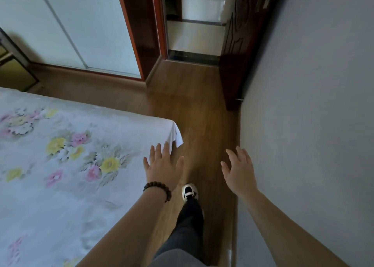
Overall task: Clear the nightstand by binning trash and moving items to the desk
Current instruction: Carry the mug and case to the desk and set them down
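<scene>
My left hand (pixel 163 166) is stretched out in front of me, fingers spread, palm down, holding nothing; a dark bead bracelet circles its wrist. It hovers over the corner of the bed. My right hand (pixel 239 170) is also open and empty, held out close to the grey wall. No nightstand, trash, bin or desk shows in this view.
A bed with a floral sheet (pixel 60 155) fills the left. A narrow strip of wooden floor (pixel 202 115) runs between bed and grey wall (pixel 313 125) toward an open dark wooden door (pixel 240 54). White sliding wardrobe doors (pixel 70 24) stand at the back left. My shoe (pixel 189 192) is on the floor.
</scene>
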`<state>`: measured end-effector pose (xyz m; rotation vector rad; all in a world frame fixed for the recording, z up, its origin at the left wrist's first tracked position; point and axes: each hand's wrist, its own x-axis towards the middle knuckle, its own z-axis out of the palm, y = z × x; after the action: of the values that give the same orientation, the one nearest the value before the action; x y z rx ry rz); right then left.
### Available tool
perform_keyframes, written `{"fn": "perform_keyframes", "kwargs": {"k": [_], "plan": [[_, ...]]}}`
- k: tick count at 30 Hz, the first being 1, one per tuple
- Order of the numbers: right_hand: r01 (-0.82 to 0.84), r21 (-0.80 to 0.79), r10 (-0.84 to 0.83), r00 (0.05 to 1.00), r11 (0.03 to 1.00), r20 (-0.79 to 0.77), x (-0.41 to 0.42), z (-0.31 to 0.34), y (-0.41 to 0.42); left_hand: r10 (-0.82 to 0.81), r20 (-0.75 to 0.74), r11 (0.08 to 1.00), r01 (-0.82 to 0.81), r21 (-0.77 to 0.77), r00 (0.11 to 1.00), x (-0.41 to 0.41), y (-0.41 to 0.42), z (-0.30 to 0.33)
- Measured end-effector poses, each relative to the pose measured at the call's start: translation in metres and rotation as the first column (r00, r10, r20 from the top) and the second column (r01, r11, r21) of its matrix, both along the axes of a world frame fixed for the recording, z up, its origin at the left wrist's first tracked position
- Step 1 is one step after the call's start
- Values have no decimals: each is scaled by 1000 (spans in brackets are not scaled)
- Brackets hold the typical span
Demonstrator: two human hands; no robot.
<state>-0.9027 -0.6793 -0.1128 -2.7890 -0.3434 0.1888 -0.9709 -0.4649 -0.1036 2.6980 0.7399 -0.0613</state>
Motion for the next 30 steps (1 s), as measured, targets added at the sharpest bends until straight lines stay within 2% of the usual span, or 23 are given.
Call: {"fn": "perform_keyframes", "kwargs": {"k": [6, 12, 19, 24, 30], "plan": [[-56, -11, 56, 998, 998, -36, 154, -17, 53, 80, 0, 996, -80, -36, 997, 145, 54, -21], [-113, -21, 112, 993, 993, -26, 306, 4, 128, 162, 23, 986, -161, -48, 987, 281, 123, -7], [-210, 43, 212, 976, 977, -49, 430, 22, 223, 295, 52, 955, -293, -52, 954, 380, 191, 8], [-346, 59, 349, 936, 936, -43, 528, 7, 295, 455, 60, 890, -452, -56, 889, 445, 249, -5], [-522, 8, 522, 852, 853, -27, 662, 1, 398, 641, 67, 767, -638, -60, 764, 543, 324, -16]]}}
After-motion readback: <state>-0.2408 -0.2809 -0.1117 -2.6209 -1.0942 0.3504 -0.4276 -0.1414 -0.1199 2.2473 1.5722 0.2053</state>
